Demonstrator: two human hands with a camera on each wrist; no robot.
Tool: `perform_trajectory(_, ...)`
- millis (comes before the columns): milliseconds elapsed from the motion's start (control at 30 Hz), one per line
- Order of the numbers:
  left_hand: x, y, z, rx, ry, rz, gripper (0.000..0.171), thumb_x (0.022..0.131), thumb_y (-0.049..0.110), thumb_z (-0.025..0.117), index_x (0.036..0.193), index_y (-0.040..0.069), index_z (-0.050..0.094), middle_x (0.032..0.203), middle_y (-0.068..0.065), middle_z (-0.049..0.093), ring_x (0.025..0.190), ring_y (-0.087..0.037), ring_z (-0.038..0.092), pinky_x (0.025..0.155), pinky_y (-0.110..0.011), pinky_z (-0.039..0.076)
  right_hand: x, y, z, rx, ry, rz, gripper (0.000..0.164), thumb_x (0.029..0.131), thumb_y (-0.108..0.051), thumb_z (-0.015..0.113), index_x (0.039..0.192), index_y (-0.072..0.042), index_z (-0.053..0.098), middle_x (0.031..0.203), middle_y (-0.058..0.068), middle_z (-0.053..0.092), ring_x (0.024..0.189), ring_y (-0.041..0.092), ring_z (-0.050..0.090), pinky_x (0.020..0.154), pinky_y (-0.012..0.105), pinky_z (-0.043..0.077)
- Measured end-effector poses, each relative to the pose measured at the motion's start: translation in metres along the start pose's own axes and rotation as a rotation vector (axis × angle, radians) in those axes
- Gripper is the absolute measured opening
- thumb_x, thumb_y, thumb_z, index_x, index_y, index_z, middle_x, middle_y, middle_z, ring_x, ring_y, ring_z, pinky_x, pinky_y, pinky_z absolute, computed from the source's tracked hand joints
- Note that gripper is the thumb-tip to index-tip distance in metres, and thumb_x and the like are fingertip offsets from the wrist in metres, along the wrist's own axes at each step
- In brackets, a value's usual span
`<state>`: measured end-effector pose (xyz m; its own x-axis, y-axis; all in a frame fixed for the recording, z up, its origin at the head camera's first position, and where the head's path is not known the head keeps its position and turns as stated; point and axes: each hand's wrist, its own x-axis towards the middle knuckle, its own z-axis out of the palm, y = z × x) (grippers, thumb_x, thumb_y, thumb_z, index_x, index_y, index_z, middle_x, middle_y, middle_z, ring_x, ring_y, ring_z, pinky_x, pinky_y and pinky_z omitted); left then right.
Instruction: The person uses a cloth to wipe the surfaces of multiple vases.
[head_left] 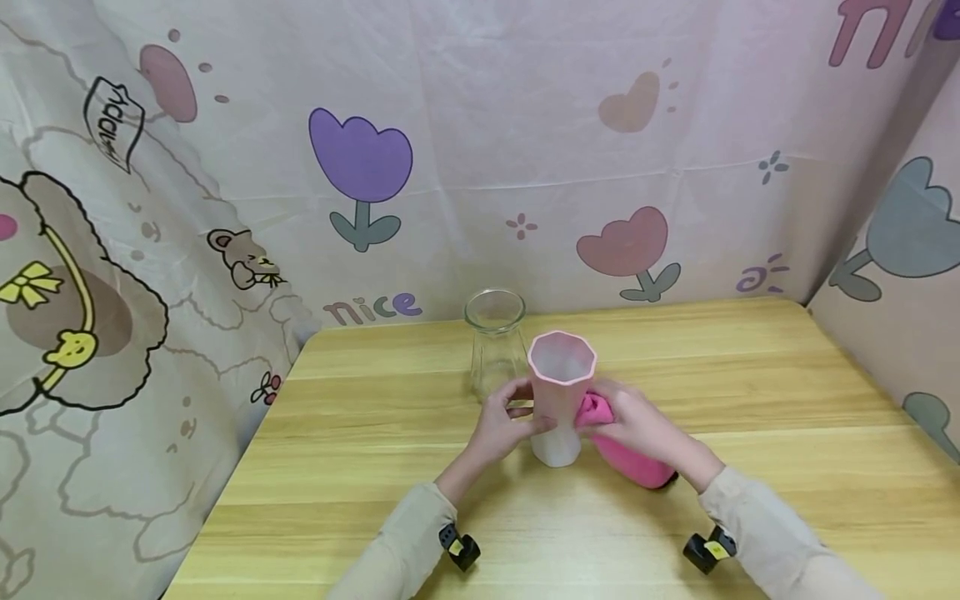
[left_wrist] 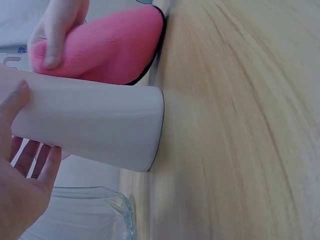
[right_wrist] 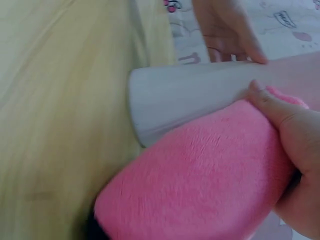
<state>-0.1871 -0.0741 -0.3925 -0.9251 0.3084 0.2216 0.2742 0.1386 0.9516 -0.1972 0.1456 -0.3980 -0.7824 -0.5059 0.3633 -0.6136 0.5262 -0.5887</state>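
On my feed the vase (head_left: 558, 406) stood upright, left hand (head_left: 502, 427) wrapped round it. Right hand (head_left: 633, 422) was clutching a pink cloth (head_left: 634, 463) just beside its right side.

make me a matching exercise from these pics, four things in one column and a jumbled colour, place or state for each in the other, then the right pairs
Column one
1. octagonal-mouthed vase
2. glass vase
3. plush cloth
4. left hand

Column two
A. bright pink with a dark edge, held in the right hand
B. gripping a vase
C. pink at the rim, white toward the base
D. transparent, standing beyond the left hand in the head view

Right pairs: 1-C, 2-D, 3-A, 4-B
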Motion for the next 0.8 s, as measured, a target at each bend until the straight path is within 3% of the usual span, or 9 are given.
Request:
perform_trajectory(300,-0.001,0.0,-0.001,0.01,0.003,-0.011,0.051,0.072,0.002,0.074,0.118,-0.002,0.053,0.111,-0.017,0.057,0.103,-0.027,0.053,0.086,-0.036,0.049,0.0,0.006,0.016,-0.233,-0.168,0.009,0.034,0.069,-0.024,0.078,0.096,-0.011,0.062,0.087,-0.001,0.064,0.082,0.018,0.06,0.072,0.034,0.051)
perform_trajectory(400,-0.001,-0.001,-0.001,0.007,0.003,-0.016,0.051,0.072,0.002,0.074,0.119,-0.001,0.053,0.111,-0.017,0.057,0.104,-0.027,0.053,0.087,-0.036,0.049,-0.001,0.007,0.019,-0.257,-0.209,0.02,0.033,0.069,-0.025,0.078,0.094,-0.01,0.063,0.086,0.0,0.065,0.08,0.019,0.061,0.07,0.034,0.051)
perform_trajectory(633,-0.001,-0.001,0.001,-0.008,0.006,-0.021,0.052,0.072,0.001,0.073,0.119,-0.003,0.052,0.112,-0.018,0.056,0.105,-0.028,0.053,0.087,-0.037,0.048,-0.003,0.006,0.012,-0.168,-0.237,0.054,0.041,0.07,-0.023,0.077,0.104,-0.005,0.063,0.094,0.003,0.065,0.09,0.022,0.061,0.078,0.039,0.05)
perform_trajectory(800,-0.002,-0.001,0.002,0.013,-0.006,0.006,0.053,0.073,0.001,0.072,0.121,-0.003,0.05,0.114,-0.019,0.055,0.106,-0.03,0.052,0.088,-0.039,0.048,-0.003,0.003,-0.007,-0.027,-0.171,0.083,0.044,0.073,-0.022,0.075,0.11,-0.002,0.06,0.094,0.0,0.064,0.086,0.014,0.059,0.077,0.032,0.05)
